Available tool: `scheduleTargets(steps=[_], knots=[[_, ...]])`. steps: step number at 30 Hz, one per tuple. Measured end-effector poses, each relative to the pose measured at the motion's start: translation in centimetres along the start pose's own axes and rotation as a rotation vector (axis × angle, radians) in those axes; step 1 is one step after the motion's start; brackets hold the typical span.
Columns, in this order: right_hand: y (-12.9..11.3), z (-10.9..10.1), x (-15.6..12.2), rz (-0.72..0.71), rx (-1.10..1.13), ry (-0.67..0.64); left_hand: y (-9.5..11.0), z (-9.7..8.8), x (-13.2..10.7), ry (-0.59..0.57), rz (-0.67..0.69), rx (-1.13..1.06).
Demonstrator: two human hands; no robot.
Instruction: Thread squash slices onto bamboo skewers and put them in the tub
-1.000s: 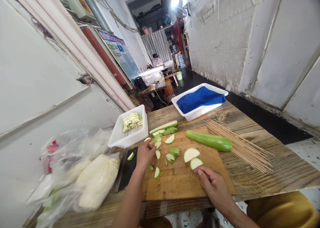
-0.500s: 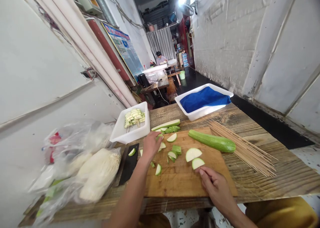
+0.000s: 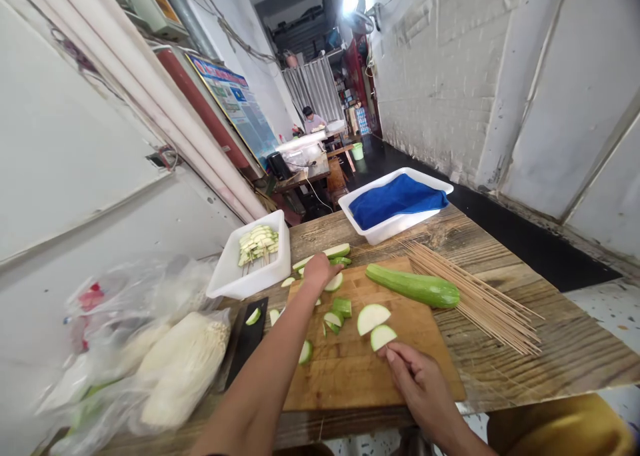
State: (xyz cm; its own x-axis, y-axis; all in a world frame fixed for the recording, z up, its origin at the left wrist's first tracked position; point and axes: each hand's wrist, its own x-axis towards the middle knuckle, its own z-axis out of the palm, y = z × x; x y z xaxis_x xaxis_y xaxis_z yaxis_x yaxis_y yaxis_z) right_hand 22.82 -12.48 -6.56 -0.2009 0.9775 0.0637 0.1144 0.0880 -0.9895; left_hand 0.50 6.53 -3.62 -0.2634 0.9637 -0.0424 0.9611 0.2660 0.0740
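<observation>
My right hand [image 3: 417, 377] pinches the end of a thin skewer, mostly hidden, with two half-moon zucchini slices [image 3: 373, 319] on it above the fingers. My left hand [image 3: 319, 269] reaches across to the far left part of the wooden cutting board [image 3: 370, 383], over a pile of cut zucchini; its thumb points right and its other fingers are hidden. Close by lie a long zucchini piece [image 3: 336, 251], a pale slice [image 3: 334, 282] and several green chunks [image 3: 342, 307]. A whole zucchini [image 3: 413, 287] rests at the board's right side.
Loose bamboo skewers [image 3: 480, 303] lie at right. A white tray of skewered slices [image 3: 220, 286] stands back left, another with a blue cloth [image 3: 397, 201] at the back. A dark knife blade [image 3: 240, 359] and plastic bags [image 3: 185, 369] are left. A person [image 3: 313, 121] sits far behind.
My left hand has moved farther forward and right over the cut pieces, covering some of them. My right hand keeps its pinch with both slices. The whole view has shifted slightly.
</observation>
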Motion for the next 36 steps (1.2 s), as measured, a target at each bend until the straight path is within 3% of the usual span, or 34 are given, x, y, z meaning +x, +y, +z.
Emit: scheduleTargets(steps=[7, 11, 15, 17, 21, 25, 29, 36], knots=[[0.2, 0.0, 0.0, -0.015, 0.023, -0.005, -1.2, -2.5, 1.3, -0.146, 0.066, -0.207], [0.1, 0.0, 0.1, -0.03, 0.026, -0.002, -2.9, -4.0, -1.4, -0.198, 0.176, -0.402], [-0.2, -0.1, 0.1, -0.017, 0.005, 0.0, -4.8, -4.3, -5.2, -0.277, 0.341, -0.634], [-0.3, -0.1, 0.1, -0.008, -0.016, 0.002, -5.4, -4.1, -6.7, -0.239, 0.37, -0.738], [-0.6, 0.0, 0.1, -0.015, -0.065, 0.019, -5.7, -3.3, -8.6, -0.136, 0.28, -0.88], [-0.7, 0.2, 0.1, -0.074, -0.12, 0.05, -5.4, -1.2, -10.0, -0.04, 0.186, -1.043], [-0.6, 0.3, 0.2, -0.109, -0.179, 0.049, -5.4, 0.7, -10.8, 0.107, 0.21, -1.012], [-0.7, 0.3, 0.1, -0.095, -0.213, 0.023, -7.2, 0.4, -11.4, 0.188, 0.167, -1.067]])
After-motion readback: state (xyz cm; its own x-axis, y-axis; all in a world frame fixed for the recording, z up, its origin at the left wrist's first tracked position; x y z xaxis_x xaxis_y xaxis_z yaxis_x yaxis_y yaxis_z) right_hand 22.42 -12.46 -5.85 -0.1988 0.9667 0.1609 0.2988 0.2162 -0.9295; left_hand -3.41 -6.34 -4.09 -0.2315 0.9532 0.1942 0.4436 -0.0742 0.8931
